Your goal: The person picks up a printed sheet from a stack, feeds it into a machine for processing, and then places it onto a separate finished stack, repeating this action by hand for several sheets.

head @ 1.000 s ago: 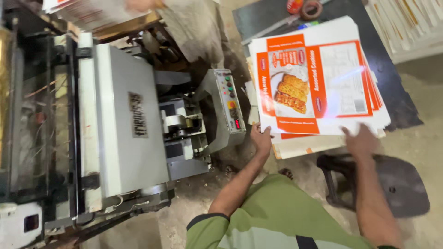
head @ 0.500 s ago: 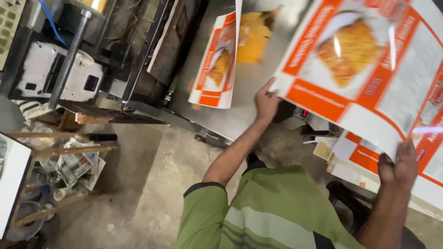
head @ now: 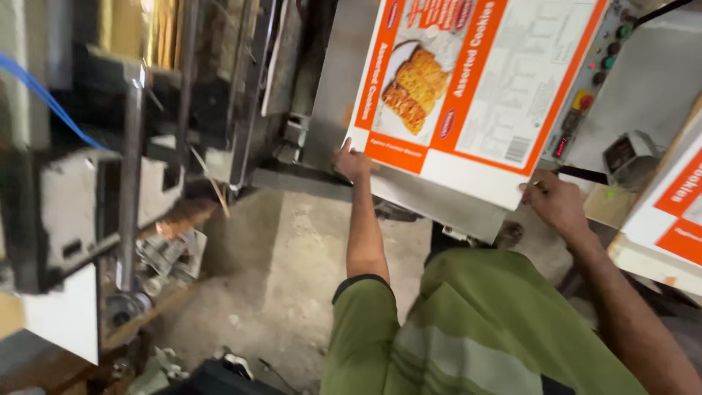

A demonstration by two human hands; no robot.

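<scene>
I hold up a stack of flat printed carton sheets [head: 475, 102], white with orange bands and a picture of biscuits. My left hand [head: 352, 162] grips the lower left corner of the stack. My right hand [head: 557, 201] grips its lower right edge. The stack is tilted and lifted in front of a grey machine [head: 643, 80]. My green striped shirt fills the bottom of the view.
A control panel with coloured buttons [head: 596, 73] sits on the machine behind the sheets. More printed sheets [head: 669, 212] lie stacked at the right. Dark machine frames and a metal rod [head: 131, 175] stand at the left. Scraps [head: 172, 252] litter the concrete floor.
The view swung from the sheet pile to the machine. Both hands lifted the stack of sheets off the pile and carried it up in front of the grey machine.
</scene>
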